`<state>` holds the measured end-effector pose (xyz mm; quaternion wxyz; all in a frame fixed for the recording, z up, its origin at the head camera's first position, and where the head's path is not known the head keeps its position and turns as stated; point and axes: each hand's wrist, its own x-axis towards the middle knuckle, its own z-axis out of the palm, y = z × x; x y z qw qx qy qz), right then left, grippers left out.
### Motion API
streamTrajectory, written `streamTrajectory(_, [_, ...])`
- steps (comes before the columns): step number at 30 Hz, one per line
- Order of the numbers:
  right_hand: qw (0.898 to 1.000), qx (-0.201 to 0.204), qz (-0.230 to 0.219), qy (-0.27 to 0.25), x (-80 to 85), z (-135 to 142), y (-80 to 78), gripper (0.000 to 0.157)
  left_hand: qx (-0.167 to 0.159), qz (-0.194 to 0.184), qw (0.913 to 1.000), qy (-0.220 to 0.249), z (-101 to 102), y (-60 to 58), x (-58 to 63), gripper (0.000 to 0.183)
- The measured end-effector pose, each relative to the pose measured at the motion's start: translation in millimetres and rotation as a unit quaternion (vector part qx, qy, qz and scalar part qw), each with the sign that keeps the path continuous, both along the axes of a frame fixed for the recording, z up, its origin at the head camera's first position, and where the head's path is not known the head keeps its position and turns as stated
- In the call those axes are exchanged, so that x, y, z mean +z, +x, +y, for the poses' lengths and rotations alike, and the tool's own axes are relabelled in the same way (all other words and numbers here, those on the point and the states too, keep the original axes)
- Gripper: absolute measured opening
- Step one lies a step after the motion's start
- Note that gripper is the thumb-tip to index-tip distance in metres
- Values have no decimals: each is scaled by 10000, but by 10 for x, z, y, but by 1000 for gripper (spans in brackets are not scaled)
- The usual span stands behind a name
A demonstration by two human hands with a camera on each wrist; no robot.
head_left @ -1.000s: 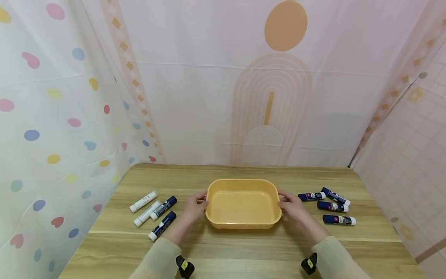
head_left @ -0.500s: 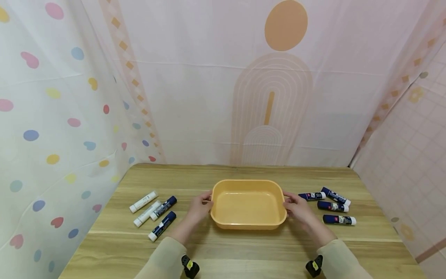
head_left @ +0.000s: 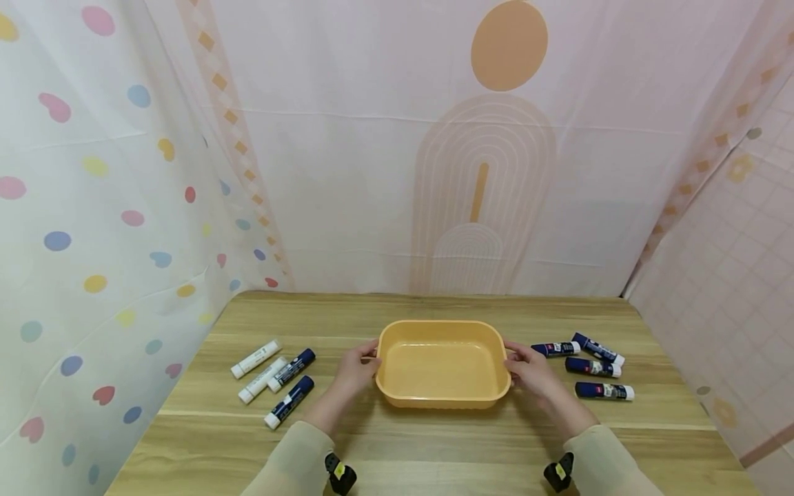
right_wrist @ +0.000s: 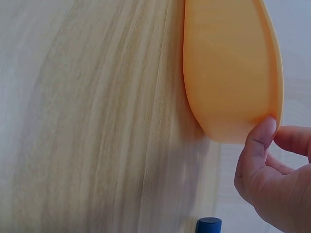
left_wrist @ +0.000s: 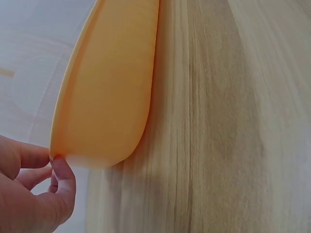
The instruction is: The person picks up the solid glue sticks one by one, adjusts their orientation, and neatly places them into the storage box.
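Observation:
A shallow orange-yellow plastic tray [head_left: 443,372] with rounded corners sits at the middle of the wooden table, nothing inside it. My left hand [head_left: 356,368] pinches its left end at the rim; in the left wrist view the thumb [left_wrist: 63,174] presses the outer wall. At the opposite end my right hand [head_left: 530,368] pinches the rim in the same way, its thumb [right_wrist: 262,133] on the outside in the right wrist view. Some of the fingers of both hands are hidden behind the rim.
Left of the tray lie two white glue sticks [head_left: 256,358] and two dark blue ones [head_left: 289,401]. Several dark blue glue sticks with white ends [head_left: 604,391] lie to the right, close to the right hand. Patterned curtains [head_left: 347,207] hang behind the table [head_left: 434,448].
Between one second and half a second ago, both hands shifted the tray slightly to the right. Since then tray and hands have stayed almost still; the glue sticks lie as before.

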<state>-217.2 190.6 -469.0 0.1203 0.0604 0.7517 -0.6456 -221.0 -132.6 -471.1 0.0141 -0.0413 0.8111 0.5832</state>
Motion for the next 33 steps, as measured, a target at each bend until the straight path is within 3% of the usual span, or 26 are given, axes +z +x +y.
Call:
streamTrajectory(13, [9992, 70, -76, 387, 17, -11, -26, 48, 31, 3, 10000, -4, -3, -13, -43, 42])
streamTrajectory(22, [9980, 34, 113, 618, 30, -20, -18, 47, -38, -43, 10000, -11, -17, -13, -61, 42])
streamTrajectory(33, [9977, -32, 111, 669, 31, -32, -12, 47, 47, -1, 10000, -40, -29, -11, -91, 40])
